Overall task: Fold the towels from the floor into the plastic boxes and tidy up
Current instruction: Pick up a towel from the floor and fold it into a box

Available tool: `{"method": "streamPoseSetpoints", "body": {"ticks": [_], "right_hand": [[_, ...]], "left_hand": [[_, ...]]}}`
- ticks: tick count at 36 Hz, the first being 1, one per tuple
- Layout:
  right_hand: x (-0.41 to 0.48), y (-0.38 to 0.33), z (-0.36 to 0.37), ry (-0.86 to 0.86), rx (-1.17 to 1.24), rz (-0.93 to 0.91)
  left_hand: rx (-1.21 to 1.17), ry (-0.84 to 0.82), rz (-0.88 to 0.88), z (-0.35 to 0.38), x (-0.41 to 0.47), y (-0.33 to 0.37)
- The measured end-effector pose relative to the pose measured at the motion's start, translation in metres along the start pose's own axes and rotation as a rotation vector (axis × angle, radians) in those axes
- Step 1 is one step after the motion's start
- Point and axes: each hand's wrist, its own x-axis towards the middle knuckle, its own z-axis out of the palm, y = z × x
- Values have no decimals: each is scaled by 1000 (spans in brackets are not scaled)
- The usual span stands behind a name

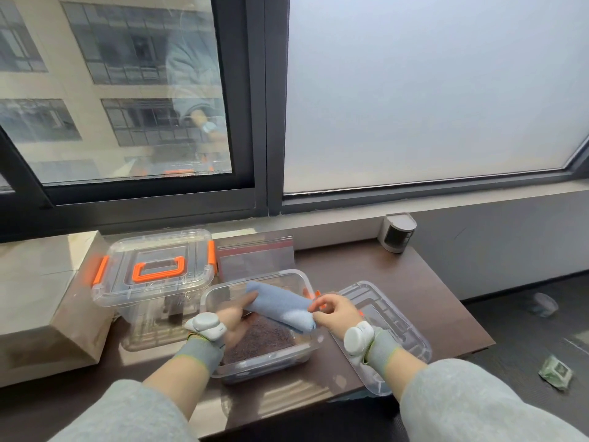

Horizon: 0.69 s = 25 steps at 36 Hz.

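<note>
A folded light blue towel [280, 306] hangs over the open clear plastic box [271, 362] on the dark table. My left hand [237, 317] grips its left end from below. My right hand [331, 309] pinches its right end. A dark brown towel [264, 338] lies flat in the bottom of that box. The box's clear lid [382, 317] rests on the table to the right, under my right wrist.
A closed clear box with orange latches and handle [153, 272] stands at the left, a zip bag [255, 255] behind it. A beige block [47, 301] fills the far left. A grey sensor [396, 232] sits by the sill. Small packets [554, 373] lie on the floor.
</note>
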Motion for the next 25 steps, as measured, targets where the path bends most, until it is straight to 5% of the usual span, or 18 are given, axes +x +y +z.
{"method": "streamPoseSetpoints", "body": {"ticks": [6, 13, 25], "right_hand": [[-2, -13, 27, -126, -261, -129], [-6, -12, 30, -158, -182, 52], [9, -23, 47, -205, -234, 239]], "left_hand": [[-57, 95, -105, 11, -1, 8], [-102, 6, -152, 26, 0, 2], [147, -60, -290, 27, 14, -22]]}}
